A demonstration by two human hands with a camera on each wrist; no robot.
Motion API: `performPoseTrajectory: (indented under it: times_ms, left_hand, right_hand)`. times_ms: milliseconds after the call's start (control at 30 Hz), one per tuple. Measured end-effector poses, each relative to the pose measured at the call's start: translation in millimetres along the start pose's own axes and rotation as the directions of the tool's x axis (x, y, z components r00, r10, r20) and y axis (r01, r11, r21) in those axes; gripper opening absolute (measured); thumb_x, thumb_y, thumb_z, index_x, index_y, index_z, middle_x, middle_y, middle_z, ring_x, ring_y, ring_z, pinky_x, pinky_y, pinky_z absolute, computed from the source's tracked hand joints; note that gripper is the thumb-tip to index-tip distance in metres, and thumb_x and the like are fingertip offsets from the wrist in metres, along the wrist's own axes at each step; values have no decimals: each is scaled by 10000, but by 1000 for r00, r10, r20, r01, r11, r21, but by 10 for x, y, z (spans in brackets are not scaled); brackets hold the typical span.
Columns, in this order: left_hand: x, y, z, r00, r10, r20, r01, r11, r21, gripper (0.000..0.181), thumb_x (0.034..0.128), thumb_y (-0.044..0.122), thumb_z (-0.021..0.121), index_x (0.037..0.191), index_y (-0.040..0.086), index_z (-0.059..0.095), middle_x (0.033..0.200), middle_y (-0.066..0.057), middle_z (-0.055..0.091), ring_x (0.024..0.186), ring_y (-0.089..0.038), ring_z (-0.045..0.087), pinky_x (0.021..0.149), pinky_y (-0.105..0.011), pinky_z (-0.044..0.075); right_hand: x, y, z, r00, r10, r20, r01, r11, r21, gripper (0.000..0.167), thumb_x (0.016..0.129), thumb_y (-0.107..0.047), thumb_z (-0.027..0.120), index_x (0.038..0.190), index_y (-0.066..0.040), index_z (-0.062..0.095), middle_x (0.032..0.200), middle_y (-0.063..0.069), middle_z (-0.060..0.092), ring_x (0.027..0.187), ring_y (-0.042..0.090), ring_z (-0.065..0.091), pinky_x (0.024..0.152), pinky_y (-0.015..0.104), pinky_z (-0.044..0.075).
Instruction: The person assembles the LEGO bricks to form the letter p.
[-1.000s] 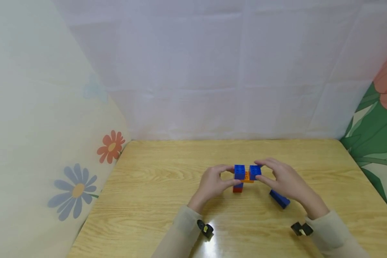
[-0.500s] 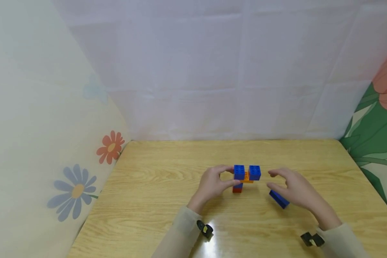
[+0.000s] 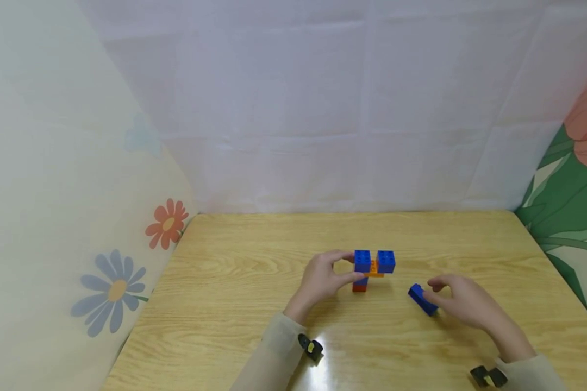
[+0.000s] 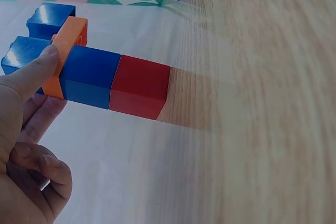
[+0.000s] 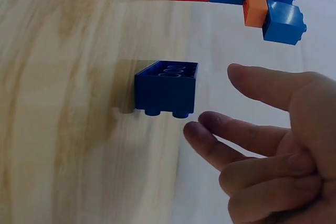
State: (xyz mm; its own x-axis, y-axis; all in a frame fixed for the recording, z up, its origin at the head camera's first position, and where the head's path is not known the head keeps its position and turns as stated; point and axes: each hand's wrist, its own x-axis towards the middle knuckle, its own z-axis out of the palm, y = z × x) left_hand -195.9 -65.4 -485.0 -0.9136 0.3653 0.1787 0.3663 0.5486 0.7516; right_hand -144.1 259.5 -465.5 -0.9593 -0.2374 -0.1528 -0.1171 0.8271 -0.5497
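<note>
My left hand pinches a small brick tower near its top, thumb on one side and fingers on the other. The tower has a red brick at the bottom, a blue brick on it, then a flat orange brick jutting right. Two blue bricks sit on the orange one with a gap between them. To the right, a longer blue brick lies on its side, studs and hollow underside showing. Beside it hovers my right hand, thumb and forefinger spread, apart from the brick in the right wrist view.
Everything rests on a wood-grain table. A white cloth hangs behind it, with flower-printed panels at the left and right. A small dark camera mount is strapped to each wrist.
The right hand has let go of the right-hand top blue brick and moved right and nearer, down to the loose blue brick. The left hand has stayed on the tower.
</note>
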Motion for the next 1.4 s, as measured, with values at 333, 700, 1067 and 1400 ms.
performPoseTrajectory:
  times_ms: [333, 700, 1067, 1400]
  left_hand:
    - [8, 5, 10, 1000, -7, -8, 7, 1000, 17, 525, 885, 467, 821, 1302, 161, 734, 1270, 43, 717, 1211, -185, 646, 1002, -408, 527]
    - [4, 0, 7, 1000, 1, -5, -1, 1000, 5, 505, 890, 452, 822, 1292, 157, 738, 1264, 42, 719, 1209, -181, 647, 1007, -407, 525]
    - [6, -26, 22, 1000, 10, -15, -10, 1000, 4, 493, 888, 457, 823, 1285, 174, 744, 1257, 69, 718, 1203, -158, 645, 991, -403, 533]
    - [5, -22, 23, 1000, 1, -15, -2, 1000, -17, 457, 895, 457, 817, 1255, 181, 758, 1239, 76, 725, 1180, -207, 664, 938, -392, 548]
  right_hand:
    - [-44, 80, 78, 999, 25, 42, -25, 1000, 1, 469, 930, -415, 777, 1157, -7, 734, 1010, 10, 716, 959, 227, 665, 845, 523, 541]
    - [-43, 87, 89, 994, 85, 69, -88, 995, 45, 410, 966, -337, 743, 1169, 17, 704, 1057, 64, 710, 830, 174, 631, 715, 415, 534]
    - [-35, 79, 29, 997, 77, -7, -76, 991, 112, 494, 993, -445, 699, 1227, -14, 637, 1141, 140, 695, 1013, 293, 659, 782, 478, 555]
    - [-7, -67, -51, 984, -43, -171, 68, 987, 145, 522, 998, -407, 712, 1339, -25, 608, 1205, 157, 693, 1141, 408, 638, 900, 594, 540]
